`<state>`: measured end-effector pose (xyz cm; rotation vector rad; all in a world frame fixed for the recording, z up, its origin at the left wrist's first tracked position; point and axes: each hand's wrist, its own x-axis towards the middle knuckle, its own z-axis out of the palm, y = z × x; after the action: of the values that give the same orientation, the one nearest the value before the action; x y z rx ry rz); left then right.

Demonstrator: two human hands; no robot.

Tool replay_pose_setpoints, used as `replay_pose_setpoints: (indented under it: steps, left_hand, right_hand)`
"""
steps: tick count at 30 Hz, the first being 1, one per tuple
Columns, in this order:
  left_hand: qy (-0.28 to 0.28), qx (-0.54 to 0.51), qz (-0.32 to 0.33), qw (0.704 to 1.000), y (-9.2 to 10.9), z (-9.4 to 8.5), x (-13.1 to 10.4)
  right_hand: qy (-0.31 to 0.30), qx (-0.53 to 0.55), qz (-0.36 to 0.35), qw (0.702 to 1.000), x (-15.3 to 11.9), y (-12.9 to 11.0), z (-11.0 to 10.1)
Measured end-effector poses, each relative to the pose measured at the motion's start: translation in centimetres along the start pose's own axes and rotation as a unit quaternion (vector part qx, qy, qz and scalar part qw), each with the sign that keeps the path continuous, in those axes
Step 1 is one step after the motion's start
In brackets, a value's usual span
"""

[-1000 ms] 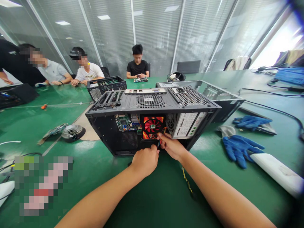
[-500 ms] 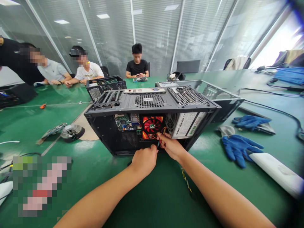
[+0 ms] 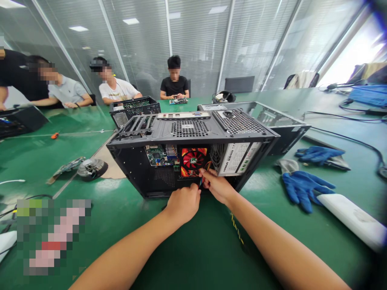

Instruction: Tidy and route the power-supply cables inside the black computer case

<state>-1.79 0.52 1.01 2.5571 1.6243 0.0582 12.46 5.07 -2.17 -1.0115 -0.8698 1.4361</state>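
Observation:
An open black computer case (image 3: 163, 137) lies in front of me with its rear ports facing up. Inside it show a motherboard (image 3: 158, 155), a red and black cooling fan (image 3: 194, 158) and a white-labelled power supply (image 3: 238, 158). At the lower edge of the opening, my left hand (image 3: 184, 202) is closed around a thin bundle of coloured cables (image 3: 201, 182). My right hand (image 3: 217, 185) pinches the same cables just beside it, below the fan. The cable ends are hidden by my fingers. Yellow and black twisted wires (image 3: 236, 227) hang beneath my right wrist.
Behind stand another open case (image 3: 290, 139) and a smaller black chassis (image 3: 136, 105). Blue gloves (image 3: 302, 183) and a white bar-shaped object (image 3: 353, 219) lie right. A round metal cooler (image 3: 90, 168) sits left on the green table (image 3: 121, 225). Several people sit or stand across it.
My hands hold nearly the same pose on the cables. Across the table, the person in white has shifted right, and a person at far left has an arm extended toward a case.

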Motion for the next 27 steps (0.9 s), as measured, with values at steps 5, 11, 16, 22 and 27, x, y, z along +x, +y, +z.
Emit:
replay_pose_setpoints:
  steps: [5, 11, 16, 22, 27]
  left_hand:
    - [-0.022, -0.054, 0.014, 0.998, -0.40, -0.13, 0.21]
    - [-0.022, -0.022, -0.001, 1.000, -0.12, -0.35, 0.19]
    - [-0.014, 0.021, -0.011, 1.000, 0.22, -0.63, 0.11]
    - [-0.022, 0.017, -0.011, 1.000, 0.39, -0.78, 0.07]
    - [-0.009, 0.005, 0.006, 1.000, 0.18, -0.47, 0.04]
  right_hand:
    - [-0.009, 0.000, 0.003, 1.000, 0.08, 0.17, -0.26]
    - [-0.002, -0.005, 0.003, 1.000, 0.05, 0.02, -0.07]
    - [0.006, -0.002, 0.013, 1.000, 0.09, -0.04, 0.01]
    - [0.005, -0.003, 0.013, 1.000, 0.25, 0.10, -0.06]
    - [0.015, -0.007, 0.004, 1.000, 0.12, -0.03, 0.13]
